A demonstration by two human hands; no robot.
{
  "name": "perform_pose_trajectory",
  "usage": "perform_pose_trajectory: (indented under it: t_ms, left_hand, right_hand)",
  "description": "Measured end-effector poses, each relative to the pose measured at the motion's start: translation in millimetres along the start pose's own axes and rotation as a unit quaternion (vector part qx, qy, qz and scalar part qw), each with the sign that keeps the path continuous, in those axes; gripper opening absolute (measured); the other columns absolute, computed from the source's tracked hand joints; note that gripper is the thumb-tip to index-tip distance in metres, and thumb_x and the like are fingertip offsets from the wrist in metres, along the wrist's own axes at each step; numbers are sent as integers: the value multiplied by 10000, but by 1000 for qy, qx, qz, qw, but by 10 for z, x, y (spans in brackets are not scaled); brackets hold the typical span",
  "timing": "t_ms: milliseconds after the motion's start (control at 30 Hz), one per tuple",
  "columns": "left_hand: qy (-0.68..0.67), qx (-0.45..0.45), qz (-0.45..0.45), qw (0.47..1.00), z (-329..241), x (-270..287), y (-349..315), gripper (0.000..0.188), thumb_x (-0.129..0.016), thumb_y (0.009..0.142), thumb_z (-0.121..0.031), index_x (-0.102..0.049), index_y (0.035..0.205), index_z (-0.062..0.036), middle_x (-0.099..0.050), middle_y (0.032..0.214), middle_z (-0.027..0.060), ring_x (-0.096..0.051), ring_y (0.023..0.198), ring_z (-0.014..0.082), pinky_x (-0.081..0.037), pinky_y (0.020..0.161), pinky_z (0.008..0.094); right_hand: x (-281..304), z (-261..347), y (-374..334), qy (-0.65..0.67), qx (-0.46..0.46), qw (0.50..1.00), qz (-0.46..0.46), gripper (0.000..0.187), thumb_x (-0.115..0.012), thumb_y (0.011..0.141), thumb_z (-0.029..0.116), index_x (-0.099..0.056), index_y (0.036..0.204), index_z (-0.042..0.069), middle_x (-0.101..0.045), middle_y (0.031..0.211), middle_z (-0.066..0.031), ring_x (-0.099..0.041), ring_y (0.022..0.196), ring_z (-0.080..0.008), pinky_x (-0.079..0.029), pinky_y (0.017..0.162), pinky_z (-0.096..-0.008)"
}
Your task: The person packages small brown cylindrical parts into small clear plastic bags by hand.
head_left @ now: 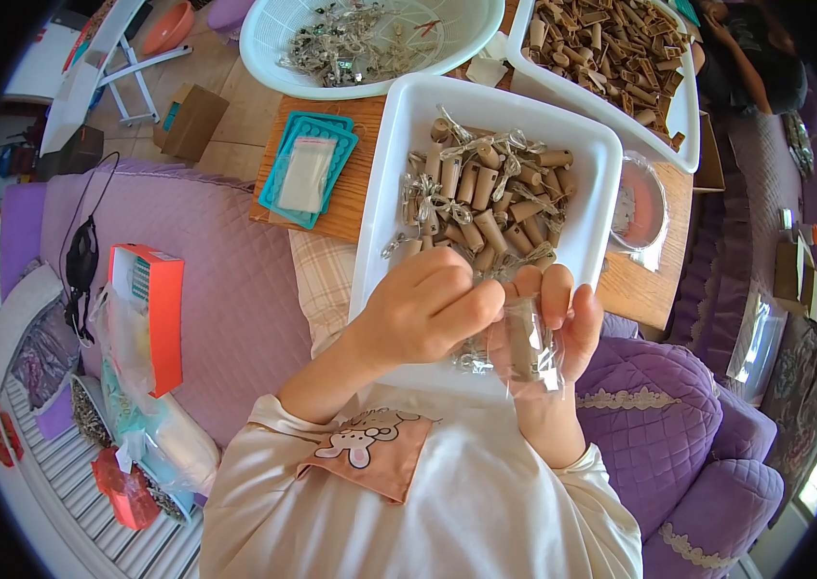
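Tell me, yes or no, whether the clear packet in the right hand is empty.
No, a brown cylinder shows through the clear packet in the right hand.

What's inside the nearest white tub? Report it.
White tub: brown cylinders and looped clear wires show. Left hand and right hand hide part; anything under the top layer is covered.

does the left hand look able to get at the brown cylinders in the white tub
Probably yes: the left hand is over the near side of the open white tub, close to the brown cylinders, with nothing between, though it seems busy at the clear bag.
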State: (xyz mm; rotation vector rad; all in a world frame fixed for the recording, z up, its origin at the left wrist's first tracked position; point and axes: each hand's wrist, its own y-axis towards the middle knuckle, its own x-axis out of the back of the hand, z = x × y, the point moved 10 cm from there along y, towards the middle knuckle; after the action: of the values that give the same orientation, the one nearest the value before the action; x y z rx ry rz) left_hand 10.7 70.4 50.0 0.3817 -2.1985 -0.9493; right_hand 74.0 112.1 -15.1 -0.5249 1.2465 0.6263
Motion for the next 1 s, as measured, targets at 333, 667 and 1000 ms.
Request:
perform_pose_trajectory:
  t_ms: [333, 667, 1000]
  left_hand:
    - [-295, 292, 269, 869, 266, -395, -306, 224, -585, 801, -202, -517, 700, -14, -474, 606, 96, -471, 547, 255, -356, 486, 317]
    - [-129, 280, 20, 951, 845, 492, -486, 221, -548, 837, -171, -504, 689, -12, -510, 602, 70, -542, 615, 140, -449, 610, 290]
    - [-437, 404, -50, 802, 825, 115, -606, 162, -404, 916, -139, -501, 884, -13, -502, 656, 30, -446, 548, 56, -391, 506, 186]
  right_hand:
    - [-65, 213, -175, -456, 11, 887, 75, 165, -514, 811, 112, -524, 674, 22, -493, 628, -34, -426, 590, -132, -326, 520, -271]
    - [365, 181, 14, -907, -177, 381, 36, 285, -603, 760, 182, -505, 999, 63, -585, 696, -142, -585, 652, -314, -456, 562, -390]
    - [657, 361, 548, -912, -99, 393, -53, 240, -544, 775, 131, -504, 984, 20, -570, 761, -149, -587, 706, -305, -473, 605, -354]
